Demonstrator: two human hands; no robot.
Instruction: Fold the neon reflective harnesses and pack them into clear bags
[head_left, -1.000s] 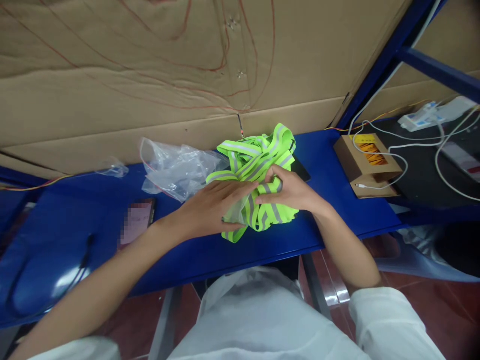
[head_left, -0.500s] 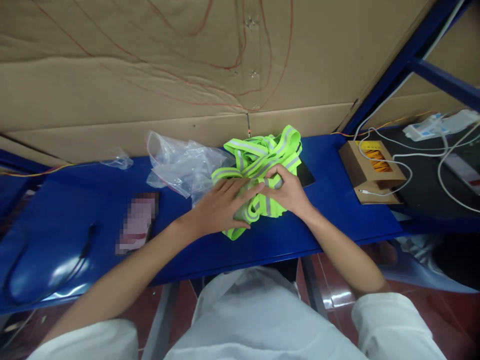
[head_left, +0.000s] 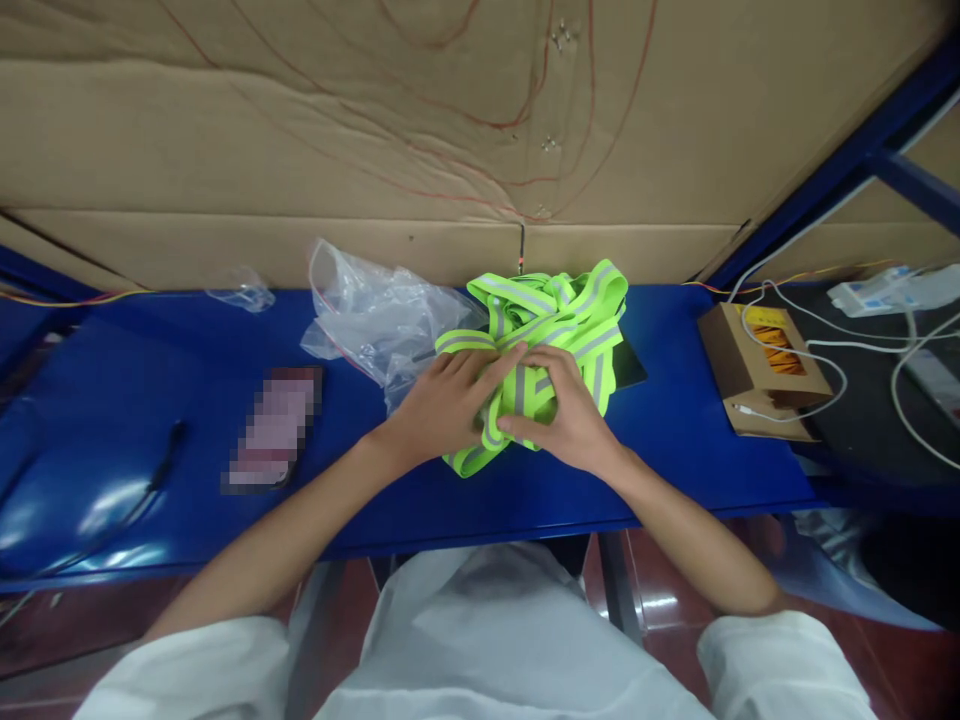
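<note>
A loose pile of neon-green straps with grey stripes (head_left: 555, 310) lies on the blue table (head_left: 690, 440). My left hand (head_left: 446, 405) is curved round the pile's left side, its fingers closed on the strap. From the right, my right hand (head_left: 566, 415) grips folds of the same strap between thumb and fingers. Both hands' fingertips almost meet over the front of the pile. A crumpled clear plastic bag (head_left: 382, 310) rests just left of the straps. Part of a dark flat item (head_left: 632, 362) shows beneath the pile on the right.
A phone (head_left: 274, 430) and a black cable (head_left: 154, 480) lie to the left. At the right stand an open cardboard box (head_left: 757, 365) with orange contents, white cables and a power strip (head_left: 885, 292). A cardboard panel (head_left: 337, 160) rises behind the table.
My right hand has turned, and its thumb has moved down to the lower front of the straps. My left hand stays on the left side. The camera view has shifted slightly.
</note>
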